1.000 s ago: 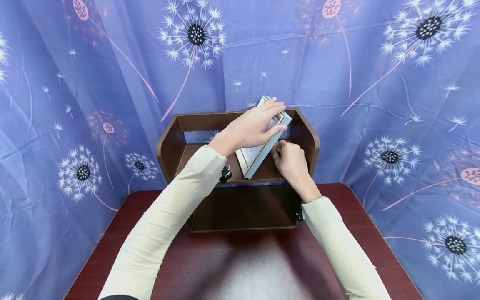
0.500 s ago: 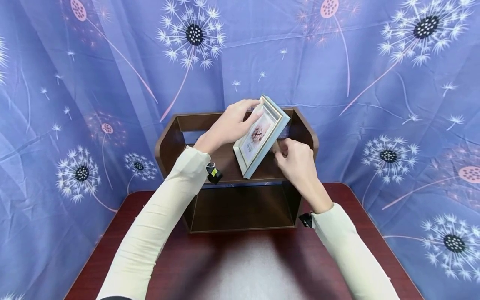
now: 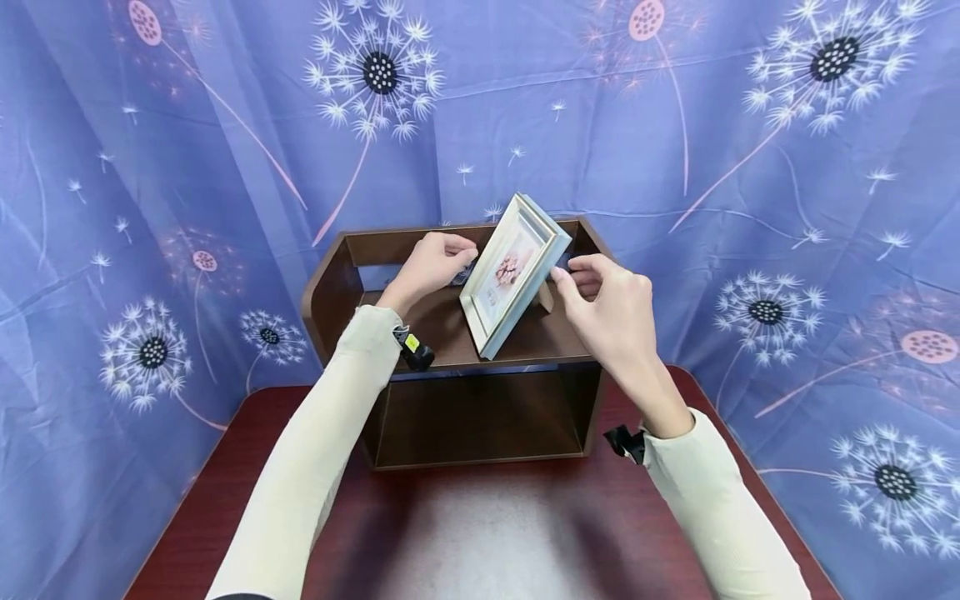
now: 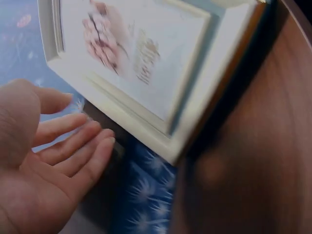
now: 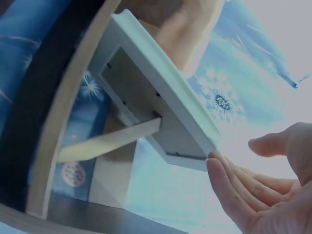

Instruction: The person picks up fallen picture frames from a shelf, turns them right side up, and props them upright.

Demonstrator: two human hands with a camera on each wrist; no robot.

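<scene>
A pale photo frame (image 3: pixel 510 271) with a pink flower picture leans back on the upper board of a dark brown shelf (image 3: pixel 330 292). Its open stand leg (image 5: pixel 112 141) props it from behind, as the right wrist view shows. My left hand (image 3: pixel 431 267) hovers beside the frame's left edge, fingers loosely bent and holding nothing. In the left wrist view a small gap separates those fingertips from the frame. My right hand (image 3: pixel 615 312) is at the frame's right side, thumb apart from the fingers. Its fingertips (image 5: pixel 214 168) are right at the frame's upper corner.
The shelf stands at the back of a dark red table (image 3: pixel 495 517), with a lower compartment (image 3: pixel 480 417) under the board. A blue curtain (image 3: pixel 480 108) with dandelion prints surrounds the table on the back and both sides.
My left hand has come off the frame's front and moved left and down. The right hand has drawn back from behind the frame, its fingers uncurling. The frame stays leaning on the shelf.
</scene>
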